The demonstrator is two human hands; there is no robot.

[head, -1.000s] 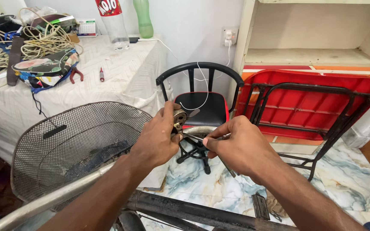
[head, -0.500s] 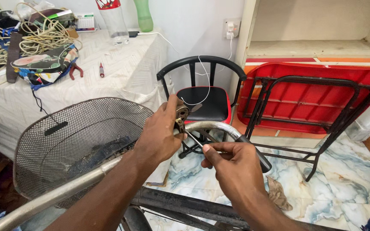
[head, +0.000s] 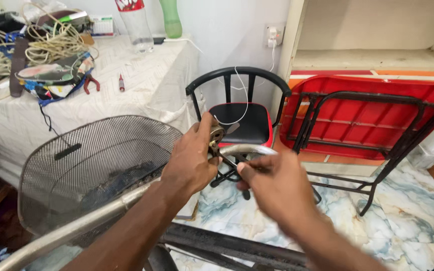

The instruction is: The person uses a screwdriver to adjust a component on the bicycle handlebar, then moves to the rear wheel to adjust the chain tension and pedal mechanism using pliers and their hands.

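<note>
My left hand (head: 193, 159) grips a small round metal fitting (head: 216, 134) clamped on the chrome bicycle handlebar (head: 249, 149). My right hand (head: 272, 183) is closed around a thin dark tool (head: 225, 158) whose tip reaches up to that fitting. The handlebar runs from the lower left up to a curved end between my hands. A grey wire mesh basket (head: 96, 165) hangs off the bar just left of my left hand. The bicycle's dark frame tube (head: 237, 247) crosses below my arms.
A black chair with a red-edged seat (head: 239, 118) stands behind the handlebar. A folded red table with a black frame (head: 367, 120) leans against a shelf unit at right. A cloth-covered table (head: 141, 85) at left carries cables, pliers, a screwdriver and bottles. The floor is marbled tile.
My right hand has dropped lower and come nearer the camera, drawing the tool down and right. My left hand stays on the fitting. The view has shifted slightly.
</note>
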